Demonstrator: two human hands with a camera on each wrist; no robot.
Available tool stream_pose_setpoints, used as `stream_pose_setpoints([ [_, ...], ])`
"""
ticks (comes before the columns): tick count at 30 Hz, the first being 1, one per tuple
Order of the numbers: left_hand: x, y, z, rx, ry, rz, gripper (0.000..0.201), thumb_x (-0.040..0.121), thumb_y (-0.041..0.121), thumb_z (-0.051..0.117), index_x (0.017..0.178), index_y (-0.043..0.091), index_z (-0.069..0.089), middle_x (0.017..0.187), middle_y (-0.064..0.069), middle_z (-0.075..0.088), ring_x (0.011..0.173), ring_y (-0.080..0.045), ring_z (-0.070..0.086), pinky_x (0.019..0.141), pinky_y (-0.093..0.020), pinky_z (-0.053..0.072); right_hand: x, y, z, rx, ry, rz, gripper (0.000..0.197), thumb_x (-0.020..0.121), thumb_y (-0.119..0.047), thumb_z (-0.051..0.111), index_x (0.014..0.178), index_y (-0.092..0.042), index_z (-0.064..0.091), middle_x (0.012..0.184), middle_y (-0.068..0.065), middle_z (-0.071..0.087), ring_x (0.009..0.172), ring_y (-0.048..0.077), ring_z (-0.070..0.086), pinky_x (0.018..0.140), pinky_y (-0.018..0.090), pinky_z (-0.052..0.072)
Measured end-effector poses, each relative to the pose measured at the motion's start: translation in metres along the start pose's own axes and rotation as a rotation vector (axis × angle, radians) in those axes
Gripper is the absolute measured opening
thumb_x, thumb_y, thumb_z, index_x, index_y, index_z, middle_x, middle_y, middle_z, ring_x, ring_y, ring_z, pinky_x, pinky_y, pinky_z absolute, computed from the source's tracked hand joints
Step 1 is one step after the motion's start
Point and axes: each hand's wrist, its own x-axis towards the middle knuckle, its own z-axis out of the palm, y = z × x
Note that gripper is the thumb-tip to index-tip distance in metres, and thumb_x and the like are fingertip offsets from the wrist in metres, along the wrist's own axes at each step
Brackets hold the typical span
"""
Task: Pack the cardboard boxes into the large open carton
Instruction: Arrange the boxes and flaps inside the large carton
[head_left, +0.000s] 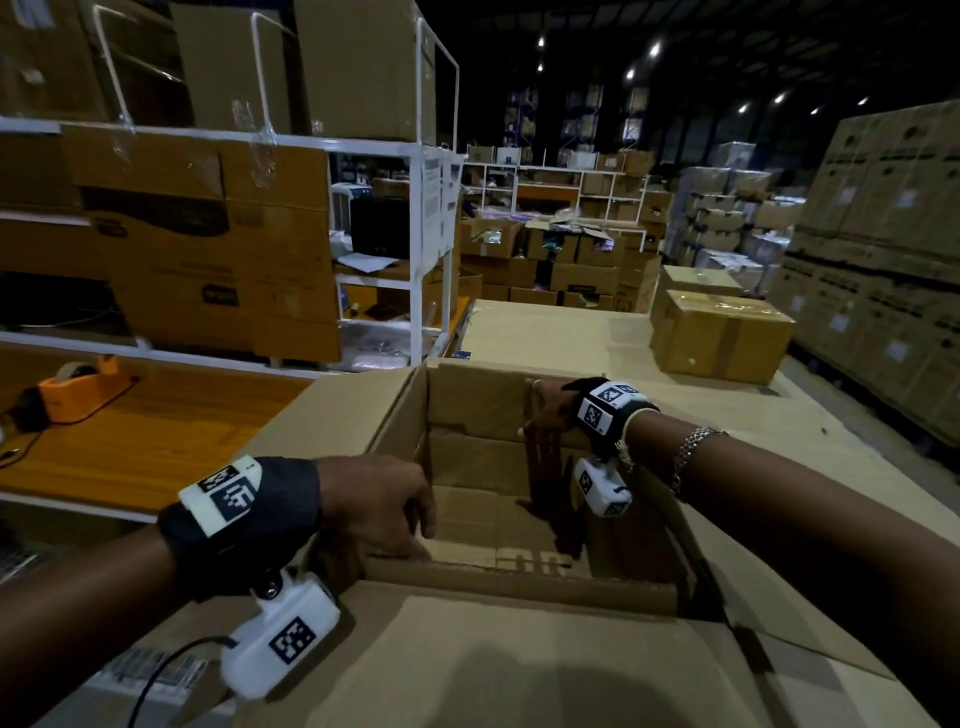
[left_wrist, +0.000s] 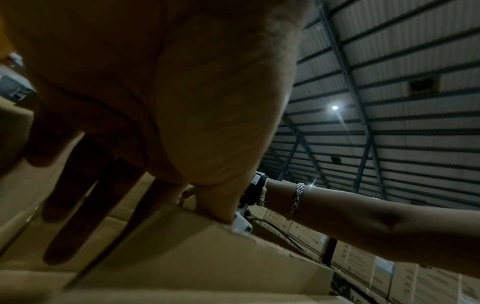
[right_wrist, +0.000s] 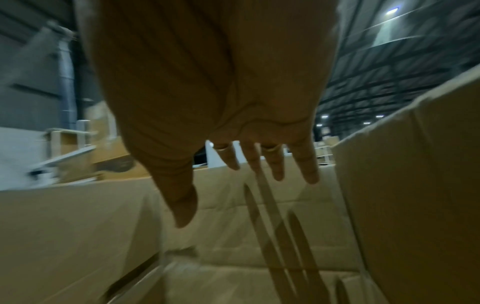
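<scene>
The large open carton (head_left: 467, 400) stands in front of me with its flaps folded out and bare cardboard at its bottom. My left hand (head_left: 384, 499) lies over its near-left corner. The fingers (left_wrist: 91, 195) point straight down along the inner wall, and the thumb (left_wrist: 215, 207) rests on a flap edge. My right hand (head_left: 545, 410) hovers just inside the far right of the carton (right_wrist: 259, 236), fingers (right_wrist: 275, 164) straight and spread, holding nothing. Two taped cardboard boxes (head_left: 722, 332) sit at the back right of the table, beyond the carton.
An orange tape dispenser (head_left: 78, 387) sits on the wooden bench at left. A white rack (head_left: 415, 234) loaded with cartons rises behind the bench. Tall stacks of cartons (head_left: 883, 234) line the right side. Cardboard sheets cover the table (head_left: 545, 327) behind the carton.
</scene>
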Motion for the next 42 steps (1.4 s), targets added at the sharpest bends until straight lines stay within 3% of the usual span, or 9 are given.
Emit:
stream_pose_setpoints([
  [4,-0.005,-0.009,0.004,-0.093,-0.11,-0.091,0.038,0.102,0.057,0.051,0.119,0.027,0.068,0.092,0.015,0.062,0.079,-0.001,0.058,0.067,-0.019,0.045,0.035,0.008,-0.007,0.022,-0.031,0.011,0.082,0.071,-0.07,0.076,0.13,-0.019,0.052,0.13,0.011,0.057,0.113,0.028,0.06,0.089,0.039,0.052],
  [6,-0.01,-0.009,0.004,-0.175,-0.182,-0.137,0.043,0.101,0.065,0.044,0.111,0.031,0.068,0.09,0.003,0.066,0.085,-0.012,0.065,0.077,-0.027,0.054,0.068,0.023,0.003,0.101,-0.053,0.03,0.117,0.053,-0.075,0.079,0.147,-0.019,0.038,0.138,0.01,0.058,0.111,0.029,0.063,0.088,0.045,0.058],
  [10,-0.012,-0.009,0.005,-0.156,-0.294,-0.167,0.066,0.094,0.079,0.036,0.132,0.033,0.064,0.129,-0.01,0.065,0.122,-0.025,0.062,0.108,-0.043,0.046,0.035,0.011,0.0,0.185,-0.08,0.018,0.113,0.083,-0.038,0.082,0.162,-0.011,0.005,0.158,0.012,0.037,0.133,0.038,0.052,0.105,0.053,0.049],
  [14,-0.007,-0.002,0.002,-0.114,-0.22,-0.108,0.048,0.102,0.064,0.045,0.119,0.024,0.064,0.102,0.006,0.066,0.091,-0.01,0.064,0.075,-0.025,0.055,0.021,0.006,0.008,0.127,-0.054,-0.02,0.125,0.08,-0.048,0.082,0.162,-0.022,-0.007,0.17,0.005,-0.009,0.156,0.034,0.01,0.121,0.053,0.028],
  [19,0.002,0.001,-0.004,-0.108,-0.081,-0.002,0.037,0.105,0.047,0.051,0.126,0.022,0.068,0.092,0.018,0.061,0.085,0.001,0.059,0.068,-0.016,0.043,0.005,-0.001,-0.001,0.038,0.013,-0.054,0.112,0.072,-0.066,0.078,0.158,-0.024,0.02,0.16,0.011,0.035,0.139,0.035,0.044,0.111,0.05,0.043],
  [27,0.005,-0.002,-0.003,-0.195,0.098,0.099,0.024,0.108,0.029,0.052,0.089,0.03,0.067,0.086,0.009,0.067,0.079,-0.004,0.061,0.074,-0.025,0.048,-0.003,0.002,-0.001,-0.03,0.017,-0.017,0.097,0.079,-0.064,0.073,0.154,-0.018,0.032,0.157,0.012,0.039,0.138,0.035,0.044,0.111,0.049,0.041],
  [31,0.005,0.001,-0.001,-0.2,0.123,0.106,0.029,0.108,0.03,0.05,0.1,0.015,0.073,0.092,-0.009,0.072,0.079,-0.017,0.064,0.074,-0.032,0.052,-0.011,0.004,0.0,-0.043,0.004,-0.021,0.103,0.076,-0.071,0.07,0.156,-0.019,0.028,0.161,0.009,0.033,0.141,0.034,0.043,0.111,0.049,0.041],
  [39,0.003,0.011,-0.002,-0.23,0.192,0.127,0.025,0.107,0.035,0.052,0.087,0.033,0.067,0.075,0.012,0.063,0.062,0.006,0.057,0.064,-0.019,0.042,-0.021,0.009,-0.003,-0.015,-0.01,-0.083,0.124,0.046,-0.086,0.063,0.153,-0.032,0.032,0.153,0.002,0.043,0.131,0.03,0.051,0.105,0.051,0.047],
  [42,-0.002,0.016,-0.001,-0.219,0.194,0.089,0.027,0.107,0.038,0.051,0.094,0.024,0.07,0.08,0.006,0.065,0.066,-0.001,0.058,0.064,-0.023,0.044,-0.031,0.007,-0.01,0.017,-0.03,-0.07,0.114,0.066,-0.077,0.072,0.158,-0.027,0.026,0.159,0.006,0.036,0.14,0.033,0.043,0.112,0.052,0.041],
])
